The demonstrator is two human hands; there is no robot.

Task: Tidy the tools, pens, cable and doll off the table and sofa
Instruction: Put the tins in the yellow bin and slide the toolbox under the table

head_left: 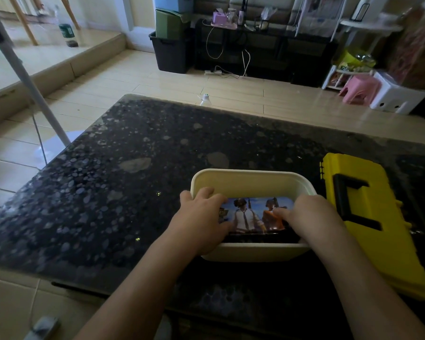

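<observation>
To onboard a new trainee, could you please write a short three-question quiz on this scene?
1. True or false: the yellow toolbox sits inside the cream tub.
2. Which grips the printed case: A) left hand alone, B) right hand alone, C) both?
3. What does the tub stand on?
Key: 1 false, it lies beside the tub; 2 C; 3 the dark table.

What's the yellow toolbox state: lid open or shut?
Shut. The yellow toolbox lies on the table with its lid down and its black handle folded flat on top; nothing inside shows.
</observation>
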